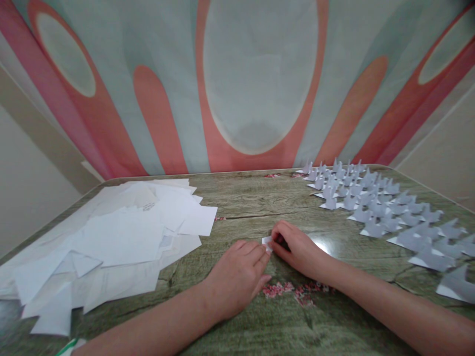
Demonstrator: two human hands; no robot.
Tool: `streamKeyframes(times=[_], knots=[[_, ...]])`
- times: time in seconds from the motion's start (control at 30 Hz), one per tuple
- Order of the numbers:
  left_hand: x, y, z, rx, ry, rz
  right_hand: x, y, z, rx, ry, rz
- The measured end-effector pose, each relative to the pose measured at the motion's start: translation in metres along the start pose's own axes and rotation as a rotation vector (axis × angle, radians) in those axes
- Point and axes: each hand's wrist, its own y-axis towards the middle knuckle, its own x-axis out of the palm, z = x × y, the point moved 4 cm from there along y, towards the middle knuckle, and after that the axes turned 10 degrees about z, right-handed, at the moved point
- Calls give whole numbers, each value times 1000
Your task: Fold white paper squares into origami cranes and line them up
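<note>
A small piece of folded white paper (266,241) lies between my two hands at the middle of the table. The thumb and fingers of my right hand (297,249) are closed in a pinch on its right edge. From the near left, my left hand (237,274) has its fingers together and bent over the paper's lower part, pressing it at the tabletop. Most of the paper's lower side is hidden by those fingers, so its exact fold cannot be made out. To the right stand several rows of folded white paper cranes (371,200).
A wide, loose pile of white paper sheets (126,232) covers the table's left side. One cut sheet (55,311) hangs toward the near left. The wood-patterned table (245,198) bears red flower prints and ends at a patterned curtain (260,74) behind.
</note>
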Motion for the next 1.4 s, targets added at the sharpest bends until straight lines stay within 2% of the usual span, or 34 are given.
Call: streamKeyframes(times=[0.7,0.97,1.07,1.2,1.4], knots=[[-4,0,3,3,37,44,0,1,-1,-12,22,26],[-8,1,-1,-19,-24,42,-7,1,5,61,192,46],[-8,1,-4,-36,-64,69,-9,0,4,11,202,79],[-4,4,-10,-100,-169,103,-7,-1,-2,-60,137,51],[-1,13,-28,-350,-330,152,-5,-1,-1,-10,139,24]])
